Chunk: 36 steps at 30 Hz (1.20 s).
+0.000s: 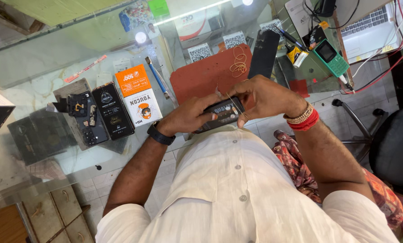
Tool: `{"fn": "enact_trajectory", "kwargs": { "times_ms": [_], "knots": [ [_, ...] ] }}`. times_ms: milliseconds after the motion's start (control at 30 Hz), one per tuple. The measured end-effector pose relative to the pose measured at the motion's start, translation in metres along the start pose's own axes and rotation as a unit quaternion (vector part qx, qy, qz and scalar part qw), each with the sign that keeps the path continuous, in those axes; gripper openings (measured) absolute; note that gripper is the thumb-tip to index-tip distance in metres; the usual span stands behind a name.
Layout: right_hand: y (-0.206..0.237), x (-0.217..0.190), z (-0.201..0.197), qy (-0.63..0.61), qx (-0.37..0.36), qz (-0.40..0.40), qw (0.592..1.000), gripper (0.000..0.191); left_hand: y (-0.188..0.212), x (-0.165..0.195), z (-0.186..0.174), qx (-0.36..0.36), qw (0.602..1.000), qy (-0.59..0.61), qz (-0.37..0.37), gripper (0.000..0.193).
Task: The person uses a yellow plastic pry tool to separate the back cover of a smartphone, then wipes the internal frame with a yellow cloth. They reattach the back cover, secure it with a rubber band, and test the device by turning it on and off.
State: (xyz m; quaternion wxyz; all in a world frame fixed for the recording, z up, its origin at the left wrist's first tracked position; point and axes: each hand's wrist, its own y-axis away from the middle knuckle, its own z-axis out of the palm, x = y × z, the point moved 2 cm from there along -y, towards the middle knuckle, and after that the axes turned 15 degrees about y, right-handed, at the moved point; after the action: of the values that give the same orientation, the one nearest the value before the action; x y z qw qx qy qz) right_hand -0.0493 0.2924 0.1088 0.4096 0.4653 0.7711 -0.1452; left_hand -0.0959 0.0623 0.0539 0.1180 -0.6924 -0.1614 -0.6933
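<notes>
Glass counter [53, 58] crowded far and left; near its edge, left hand [190, 116] and right hand [266, 96] pinch a dark phone-sized box [220, 113], a rubber band [234, 104] stretched across it; that band could snap off or the box could slip floorward, since only fingertips hold it.

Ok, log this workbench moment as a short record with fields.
left hand: grips the left end of a small black phone-sized package
right hand: holds its right end, stretching a rubber band over it
counter: glass top, red mat
on mat: loose rubber bands
left side: opened phone, orange-and-white box
right side: green keypad phone
</notes>
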Motion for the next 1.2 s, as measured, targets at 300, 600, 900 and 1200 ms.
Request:
{"fn": "enact_trajectory", "kwargs": {
  "times_ms": [300,600,900,1200],
  "knots": [
    [-0.002,0.029,0.017,0.051,-0.09,0.074,0.992,0.038,0.002,0.006,0.002,0.024,0.985,0.172,-0.008,0.054],
    [0.011,0.068,0.05,-0.363,-0.053,0.093,0.926,0.037,0.005,-0.019,0.006,0.006,0.962,0.27,0.037,0.064],
    [0.021,0.08,0.066,-0.413,0.151,-0.061,0.896,0.026,0.004,-0.04,0.001,0.111,0.909,0.401,0.03,0.059],
    [0.031,0.09,0.081,-0.367,0.288,0.078,0.881,0.026,0.005,-0.031,-0.012,0.267,0.809,0.505,0.139,0.063]
  ]
}}
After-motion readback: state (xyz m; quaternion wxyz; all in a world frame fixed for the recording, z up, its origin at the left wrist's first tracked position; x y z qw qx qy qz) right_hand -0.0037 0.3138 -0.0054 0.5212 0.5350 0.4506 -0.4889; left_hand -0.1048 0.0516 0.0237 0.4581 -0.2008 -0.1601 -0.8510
